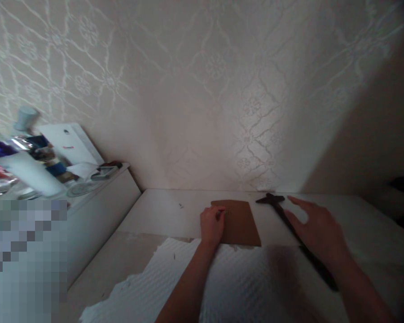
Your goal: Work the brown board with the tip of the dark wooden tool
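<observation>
A brown rectangular board point(240, 224) lies flat on the white surface close to the wall. My left hand point(212, 224) rests on its left side, thumb and fingers pinched together. Whatever is between those fingertips is too small to make out; a few tiny marks show on the board beside them. To the right of the board lies a dark hammer point(289, 225), its head toward the wall and its handle slanting back toward me. Over the handle is my right hand point(318, 229), thumb and fingers spread apart and holding nothing. Whether it touches the hammer, I cannot tell.
A white textured sheet point(235, 282) covers the near part of the surface. Small dark slivers point(181, 206) lie left of the board. On the left, a white cabinet point(104, 215) carries a white box point(70, 143) and assorted clutter. Patterned wallpaper point(188, 112) rises behind.
</observation>
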{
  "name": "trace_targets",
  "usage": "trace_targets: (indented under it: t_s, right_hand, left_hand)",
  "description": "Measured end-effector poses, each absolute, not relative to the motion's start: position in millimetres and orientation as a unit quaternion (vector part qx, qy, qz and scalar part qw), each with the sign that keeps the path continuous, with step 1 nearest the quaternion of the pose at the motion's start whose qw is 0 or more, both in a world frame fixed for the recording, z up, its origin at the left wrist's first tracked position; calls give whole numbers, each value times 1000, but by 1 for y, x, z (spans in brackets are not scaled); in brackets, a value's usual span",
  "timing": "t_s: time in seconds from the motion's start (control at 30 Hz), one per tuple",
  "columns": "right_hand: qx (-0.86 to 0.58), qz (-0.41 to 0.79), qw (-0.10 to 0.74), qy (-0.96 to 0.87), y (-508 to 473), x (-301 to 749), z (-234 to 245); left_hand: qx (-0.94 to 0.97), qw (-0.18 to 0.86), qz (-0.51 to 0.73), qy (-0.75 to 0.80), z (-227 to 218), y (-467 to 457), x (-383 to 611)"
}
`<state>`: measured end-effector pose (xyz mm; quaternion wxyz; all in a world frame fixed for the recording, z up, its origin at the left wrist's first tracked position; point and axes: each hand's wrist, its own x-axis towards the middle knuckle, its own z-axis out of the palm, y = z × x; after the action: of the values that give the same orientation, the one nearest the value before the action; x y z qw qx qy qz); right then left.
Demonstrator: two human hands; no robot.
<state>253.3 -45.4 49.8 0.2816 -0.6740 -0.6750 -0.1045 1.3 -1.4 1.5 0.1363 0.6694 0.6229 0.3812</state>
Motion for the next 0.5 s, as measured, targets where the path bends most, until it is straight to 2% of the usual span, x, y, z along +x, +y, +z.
trace_targets:
  t_s: [0.23, 0.37, 0.5]
  right_hand:
    - [-747, -116, 135, -640, -51, 251, 3]
    - [-750, -114, 101, -643, -50, 256, -4]
    - [-760, -99, 101, -634, -46, 255, -2]
  left_hand:
    - [676, 121, 377, 622, 0, -1, 0]
    - [675, 116, 378, 623, 1, -2, 0]
    - [683, 110, 389, 609, 3, -3, 0]
